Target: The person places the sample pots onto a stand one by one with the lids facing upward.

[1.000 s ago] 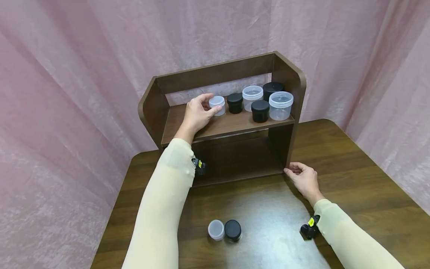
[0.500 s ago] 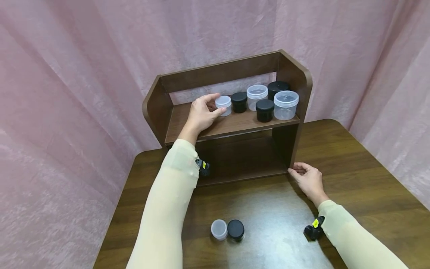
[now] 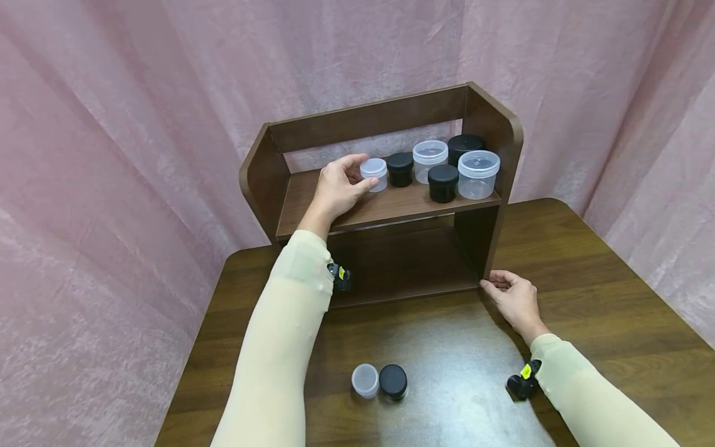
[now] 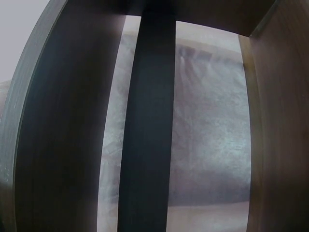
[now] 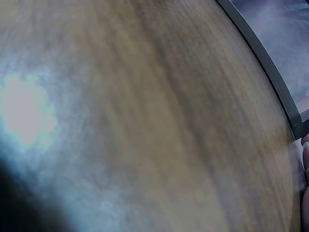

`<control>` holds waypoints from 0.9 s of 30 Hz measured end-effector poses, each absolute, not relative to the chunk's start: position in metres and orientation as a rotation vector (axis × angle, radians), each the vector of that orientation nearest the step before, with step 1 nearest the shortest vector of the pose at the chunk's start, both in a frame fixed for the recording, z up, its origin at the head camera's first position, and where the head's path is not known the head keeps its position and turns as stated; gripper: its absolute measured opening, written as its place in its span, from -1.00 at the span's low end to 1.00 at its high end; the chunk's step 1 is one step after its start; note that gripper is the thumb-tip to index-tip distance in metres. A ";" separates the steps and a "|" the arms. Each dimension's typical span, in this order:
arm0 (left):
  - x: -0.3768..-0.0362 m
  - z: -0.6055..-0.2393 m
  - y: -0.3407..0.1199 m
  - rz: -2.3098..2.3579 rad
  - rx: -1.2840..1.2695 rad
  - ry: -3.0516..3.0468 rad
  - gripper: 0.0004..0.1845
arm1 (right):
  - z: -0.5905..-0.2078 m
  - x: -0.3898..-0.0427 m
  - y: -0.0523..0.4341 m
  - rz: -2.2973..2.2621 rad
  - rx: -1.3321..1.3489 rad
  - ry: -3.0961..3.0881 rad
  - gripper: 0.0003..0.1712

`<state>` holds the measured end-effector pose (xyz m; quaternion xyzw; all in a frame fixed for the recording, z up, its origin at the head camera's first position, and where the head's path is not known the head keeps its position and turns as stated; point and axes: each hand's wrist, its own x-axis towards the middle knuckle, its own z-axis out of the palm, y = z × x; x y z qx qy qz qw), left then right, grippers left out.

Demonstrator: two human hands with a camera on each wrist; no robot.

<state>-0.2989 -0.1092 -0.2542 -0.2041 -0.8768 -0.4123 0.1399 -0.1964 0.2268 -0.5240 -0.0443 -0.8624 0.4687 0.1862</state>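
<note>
A dark wooden two-tier shelf [image 3: 391, 208] stands at the back of the brown table [image 3: 586, 292]. My left hand [image 3: 364, 171] reaches onto its upper board, thumb and fingers curled round a small clear jar [image 3: 377, 169] that stands there. To the jar's right stand a small black jar [image 3: 400, 169], a clear jar [image 3: 430, 160], a black jar [image 3: 443, 182], a large clear jar [image 3: 478, 174] and a large black jar [image 3: 465, 144]. My right hand [image 3: 491, 282] rests on the table, fingers relaxed, touching the shelf's lower right corner; one fingertip [image 5: 305, 159] shows in the right wrist view.
A small clear jar [image 3: 365, 380] and a small black jar [image 3: 393, 381] stand side by side on the table near me. The shelf's lower compartment [image 3: 402, 264] holds nothing visible. Pink curtain [image 3: 112, 155] hangs behind and to both sides. The left wrist view shows only dark shelf boards [image 4: 145, 125].
The left hand has nudged the small clear jar slightly right, toward the small black jar. The right hand stays at the shelf's corner. The view has shifted a little.
</note>
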 end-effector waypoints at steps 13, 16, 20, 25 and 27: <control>-0.298 -0.254 -0.108 -1.191 -0.560 -2.540 -0.43 | -0.523 -0.195 0.228 1.317 -0.120 -2.430 -0.59; -0.298 -0.254 -0.108 -1.194 -0.560 -2.534 -0.42 | -0.522 -0.195 0.228 1.315 -0.122 -2.433 -0.59; -0.297 -0.254 -0.108 -1.206 -0.560 -2.508 -0.40 | -0.523 -0.195 0.228 1.320 -0.122 -2.430 -0.59; -0.293 -0.254 -0.109 -1.211 -0.542 -2.448 -0.39 | -0.522 -0.195 0.227 1.331 -0.117 -2.429 -0.59; -0.291 -0.254 -0.109 -1.221 -0.547 -2.412 -0.40 | -0.522 -0.195 0.227 1.331 -0.117 -2.429 -0.59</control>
